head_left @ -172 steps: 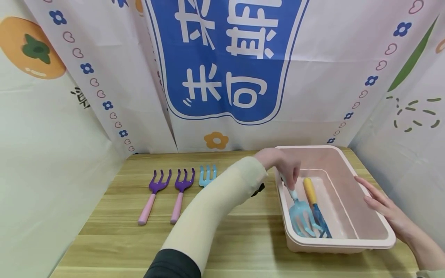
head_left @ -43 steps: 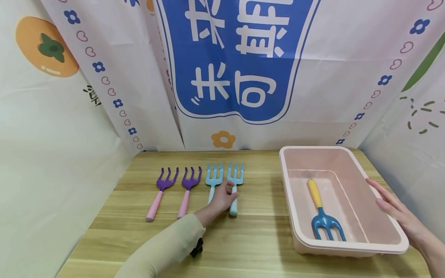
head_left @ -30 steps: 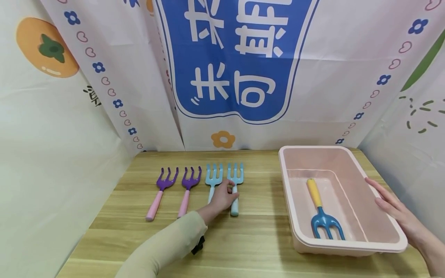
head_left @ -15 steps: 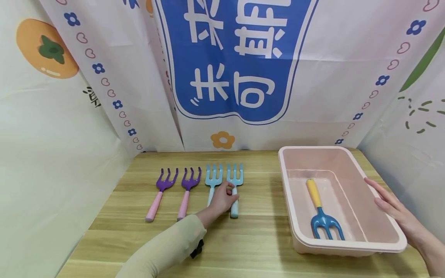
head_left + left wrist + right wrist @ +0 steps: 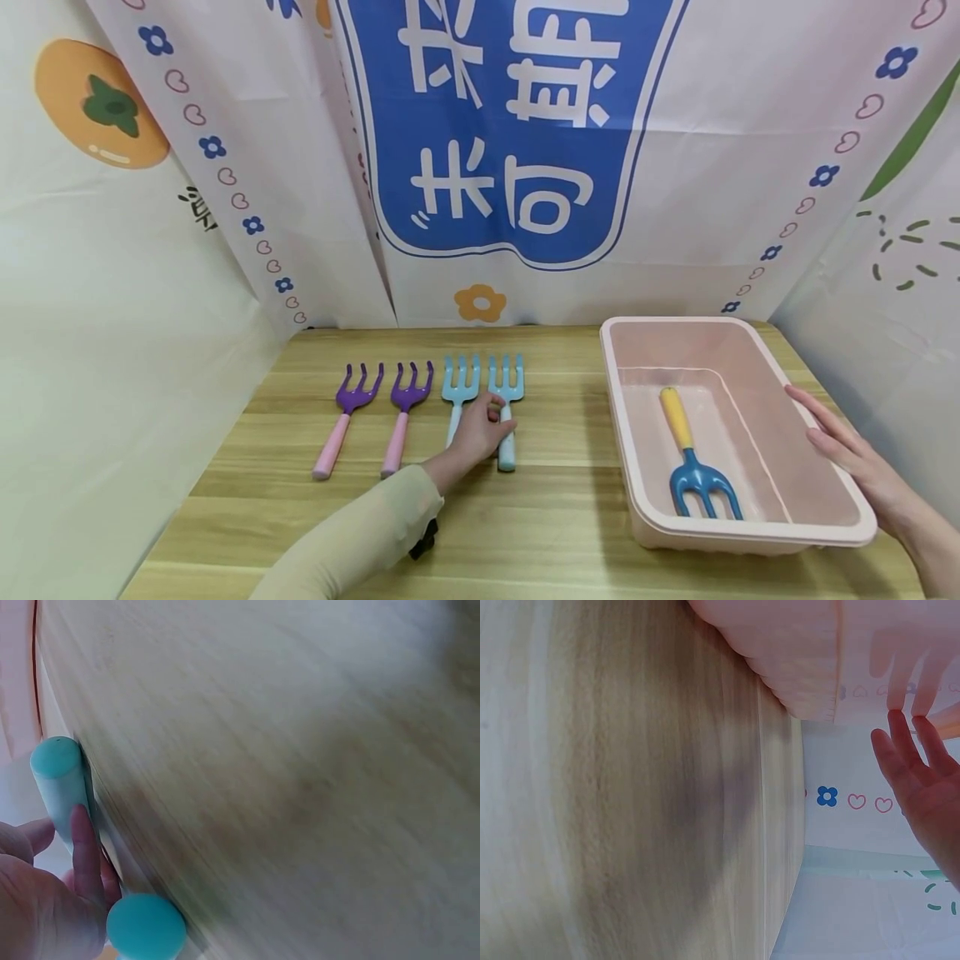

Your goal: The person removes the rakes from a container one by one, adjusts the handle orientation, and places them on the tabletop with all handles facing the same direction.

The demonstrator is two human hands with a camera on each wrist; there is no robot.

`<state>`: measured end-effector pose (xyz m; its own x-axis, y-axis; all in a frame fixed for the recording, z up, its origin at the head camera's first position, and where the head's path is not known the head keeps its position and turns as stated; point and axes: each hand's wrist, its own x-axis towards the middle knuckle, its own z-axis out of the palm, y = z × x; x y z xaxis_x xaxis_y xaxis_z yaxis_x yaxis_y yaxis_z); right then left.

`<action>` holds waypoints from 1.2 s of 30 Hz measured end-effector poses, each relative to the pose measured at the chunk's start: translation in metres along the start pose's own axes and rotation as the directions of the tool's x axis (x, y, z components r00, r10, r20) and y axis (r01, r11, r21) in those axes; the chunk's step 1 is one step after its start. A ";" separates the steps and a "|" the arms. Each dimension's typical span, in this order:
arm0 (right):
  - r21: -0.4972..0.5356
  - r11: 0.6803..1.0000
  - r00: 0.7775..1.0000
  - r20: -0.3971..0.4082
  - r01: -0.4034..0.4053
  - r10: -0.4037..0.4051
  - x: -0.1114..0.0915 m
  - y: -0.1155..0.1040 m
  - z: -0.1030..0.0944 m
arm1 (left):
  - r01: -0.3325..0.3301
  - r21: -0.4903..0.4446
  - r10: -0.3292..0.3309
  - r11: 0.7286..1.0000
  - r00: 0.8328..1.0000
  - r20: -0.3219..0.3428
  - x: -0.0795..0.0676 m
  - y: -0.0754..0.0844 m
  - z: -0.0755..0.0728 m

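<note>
My left hand point(image 5: 478, 429) pinches the pale handle of a light blue hand fork point(image 5: 507, 385), which lies on the table, tines toward the back. Close on its left lies a matching hand fork point(image 5: 460, 387), its handle partly hidden by my hand. The left wrist view shows thumb and fingers around one handle point(image 5: 60, 784), with the other's rounded end point(image 5: 146, 928) nearby. My right hand point(image 5: 851, 454) rests on the right rim of a pink tub point(image 5: 750, 531), fingers fairly straight. Inside the tub lies a blue hand fork with a yellow handle point(image 5: 699, 479).
Two purple hand forks with pink handles point(image 5: 330, 447) point(image 5: 395, 444) lie left of the light blue pair, all in a row on the wooden table point(image 5: 540, 533). Printed cloth point(image 5: 675, 208) hangs behind and along both sides.
Earliest, my left hand held a light blue hand fork inside the tub; now that fork lies at the row's right end. During the last second or so, both hands have stayed almost still.
</note>
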<state>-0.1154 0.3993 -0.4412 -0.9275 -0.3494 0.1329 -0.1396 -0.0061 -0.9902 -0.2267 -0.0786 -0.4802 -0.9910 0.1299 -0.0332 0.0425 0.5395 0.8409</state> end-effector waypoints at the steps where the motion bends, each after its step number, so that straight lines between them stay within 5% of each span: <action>1: -0.002 1.000 1.000 -0.001 -0.003 0.003 0.000 0.000 0.000 | -0.001 0.004 0.000 1.000 1.000 0.001 0.000 0.000 -0.001; 10: 0.018 1.000 1.000 0.008 -0.003 0.003 0.000 0.000 0.000 | -0.117 0.033 0.117 0.993 0.993 0.002 0.002 0.009 -0.013; 21: 0.012 1.000 1.000 -0.010 -0.028 0.028 0.000 0.000 0.000 | -0.164 -0.075 0.172 0.984 0.978 0.120 -0.003 0.066 -0.025; 30: 0.009 1.000 1.000 0.001 -0.021 0.021 0.000 0.000 0.000 | -0.257 -0.080 0.269 0.963 0.932 0.244 -0.004 0.117 -0.024; 36: 0.001 1.000 1.000 0.003 -0.020 0.020 0.000 -0.001 -0.001 | -0.320 -0.107 0.337 0.941 0.882 0.329 0.002 0.146 -0.019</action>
<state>-0.1156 0.3998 -0.4406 -0.9289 -0.3526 0.1133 -0.1211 0.0001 -0.9926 -0.2249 -0.0148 -0.3470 -0.8181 0.5700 0.0765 0.3435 0.3775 0.8600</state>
